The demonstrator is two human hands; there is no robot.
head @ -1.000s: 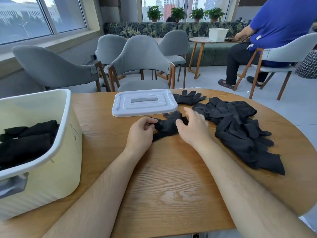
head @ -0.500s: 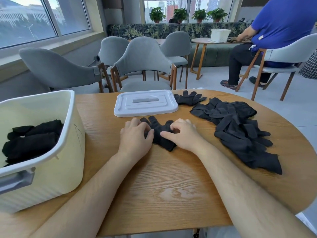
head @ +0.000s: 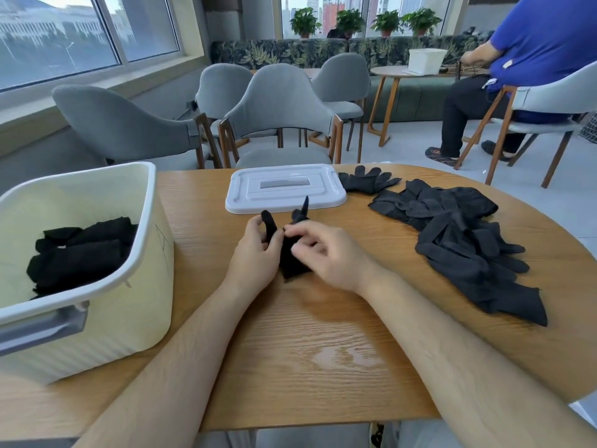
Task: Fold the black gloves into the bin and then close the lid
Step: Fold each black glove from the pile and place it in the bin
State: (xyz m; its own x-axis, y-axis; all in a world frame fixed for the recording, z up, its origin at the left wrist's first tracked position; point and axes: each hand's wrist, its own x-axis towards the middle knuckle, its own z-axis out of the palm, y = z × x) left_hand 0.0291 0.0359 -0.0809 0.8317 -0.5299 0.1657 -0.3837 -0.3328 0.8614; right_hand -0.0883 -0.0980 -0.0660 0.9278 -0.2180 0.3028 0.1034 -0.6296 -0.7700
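My left hand (head: pixel 256 252) and my right hand (head: pixel 329 250) both grip one black glove (head: pixel 292 257) at the table's middle; its fingers stick up between my hands. A pile of black gloves (head: pixel 458 234) lies to the right, with one more glove (head: pixel 368 182) flat beside the lid. The white lid (head: pixel 286 192) rests on the table just beyond my hands. The cream bin (head: pixel 139 286) stands open at the left with folded black gloves (head: pixel 80 250) inside.
The round wooden table (head: pixel 323 334) has its edge close to me. Grey chairs (head: pixel 284 105) stand behind it. A person in a blue top (head: pixel 533 40) sits at the far right by a small table with a white basket (head: pixel 426 61).
My hands pulled the glove nearer and lifted it from lying flat; its fingers now point upward, with both hands pinching it.
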